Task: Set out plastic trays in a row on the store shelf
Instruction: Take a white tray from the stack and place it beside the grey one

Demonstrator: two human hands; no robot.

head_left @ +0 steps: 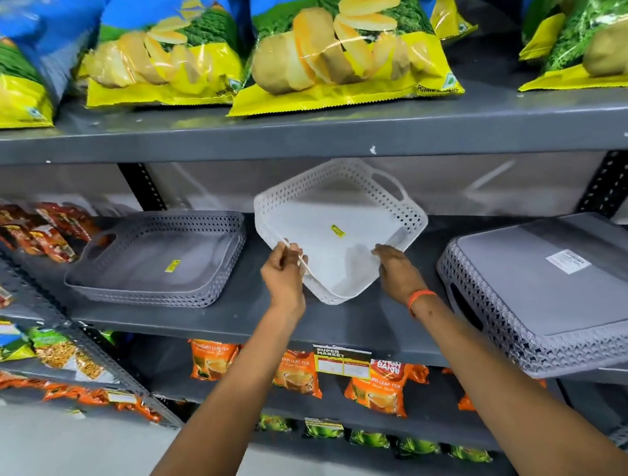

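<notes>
Grey store shelf (257,301): left hand (283,275) and right hand (396,268) both grip a tilted white tray (340,212) between grey trays (157,260).

Bare forearms; an orange band (421,296) circles the right wrist.

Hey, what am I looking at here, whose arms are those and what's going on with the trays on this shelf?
This is one picture from a camera worn on a person's head, looking down at their own bare arms. There is no machine. The left hand and right hand both grip the near rims of a white tray, tilted and turned corner-first over the grey middle shelf. To its left sits a stack of grey trays; to its right a grey tray lies upside down. Chip bags fill the shelf above, orange tea packets the shelf below.
</notes>
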